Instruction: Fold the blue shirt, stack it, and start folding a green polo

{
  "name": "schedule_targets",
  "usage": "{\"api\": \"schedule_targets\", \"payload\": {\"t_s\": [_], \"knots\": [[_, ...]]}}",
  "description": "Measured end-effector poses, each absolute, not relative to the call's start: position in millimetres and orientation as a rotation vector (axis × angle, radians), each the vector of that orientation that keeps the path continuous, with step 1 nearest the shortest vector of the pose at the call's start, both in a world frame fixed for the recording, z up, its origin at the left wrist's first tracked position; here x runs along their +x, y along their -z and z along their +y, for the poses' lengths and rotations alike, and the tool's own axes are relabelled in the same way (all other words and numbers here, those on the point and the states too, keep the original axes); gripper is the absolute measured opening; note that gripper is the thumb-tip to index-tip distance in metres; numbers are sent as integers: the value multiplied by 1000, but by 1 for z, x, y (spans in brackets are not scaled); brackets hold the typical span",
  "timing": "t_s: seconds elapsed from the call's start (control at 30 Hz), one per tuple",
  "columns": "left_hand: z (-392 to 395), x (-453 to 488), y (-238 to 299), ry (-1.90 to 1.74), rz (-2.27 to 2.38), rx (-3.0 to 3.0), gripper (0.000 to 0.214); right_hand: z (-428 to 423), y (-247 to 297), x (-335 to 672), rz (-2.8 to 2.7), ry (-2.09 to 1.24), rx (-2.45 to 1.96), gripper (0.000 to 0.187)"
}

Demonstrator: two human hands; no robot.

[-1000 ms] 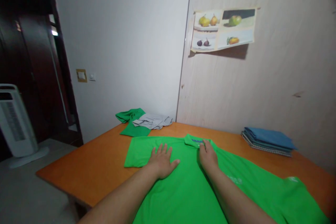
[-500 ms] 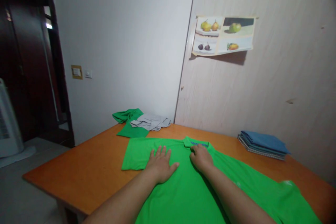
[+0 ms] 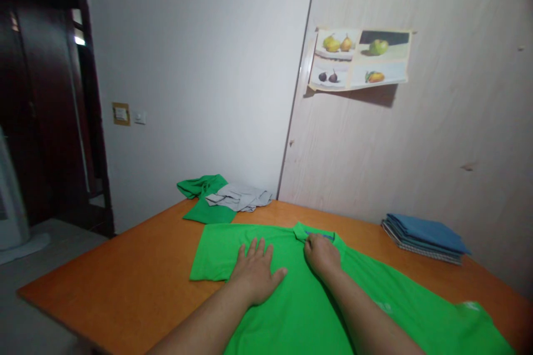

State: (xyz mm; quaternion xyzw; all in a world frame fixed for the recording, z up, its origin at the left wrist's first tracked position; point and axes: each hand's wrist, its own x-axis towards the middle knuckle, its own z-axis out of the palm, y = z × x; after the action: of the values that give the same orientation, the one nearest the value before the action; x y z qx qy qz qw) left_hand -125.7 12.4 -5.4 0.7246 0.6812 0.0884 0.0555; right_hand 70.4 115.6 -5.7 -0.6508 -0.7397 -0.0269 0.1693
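Note:
A bright green short-sleeved polo shirt (image 3: pixel 291 316) lies spread on the orange wooden table (image 3: pixel 125 277), its collar (image 3: pixel 300 232) toward the wall. Flat on the chest, near the left-hand sleeve, rests my left hand (image 3: pixel 256 277) with its fingers spread. Just below the collar opening, my right hand (image 3: pixel 322 255) is closed, its curled fingers pinching the shirt's front edge. Those fingertips are partly hidden. The lower part of the shirt runs out of view at the bottom.
At the back left, a crumpled green garment (image 3: pixel 208 211) lies partly under a grey cloth (image 3: pixel 239 197). A folded stack of blue and checked cloths (image 3: pixel 425 236) sits at the back right. The wall carries a fruit poster (image 3: pixel 360 60).
The camera view has shifted slightly, so the table and shirt sit a little lower. Both hands stay at nearly the same places on the shirt; my right fingers look more tightly curled.

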Motion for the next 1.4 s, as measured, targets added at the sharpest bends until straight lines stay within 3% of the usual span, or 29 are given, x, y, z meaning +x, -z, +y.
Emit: {"api": "schedule_targets", "payload": {"t_s": [0.43, 0.73, 1.03, 1.4], "knots": [[17, -128, 10, -261, 2059, 2212, 92, 113, 5, 86, -1997, -125, -1813, 45], [17, -130, 0, -171, 2042, 2179, 89, 124, 16, 91, -1830, -310, -1703, 34], [69, -98, -16, -349, 1899, 2380, 54, 139, 26, 102, -1506, -483, -1449, 46], [116, -82, 10, -382, 1938, 2328, 56, 142, 24, 107, -1091, -662, -1212, 34]]}}
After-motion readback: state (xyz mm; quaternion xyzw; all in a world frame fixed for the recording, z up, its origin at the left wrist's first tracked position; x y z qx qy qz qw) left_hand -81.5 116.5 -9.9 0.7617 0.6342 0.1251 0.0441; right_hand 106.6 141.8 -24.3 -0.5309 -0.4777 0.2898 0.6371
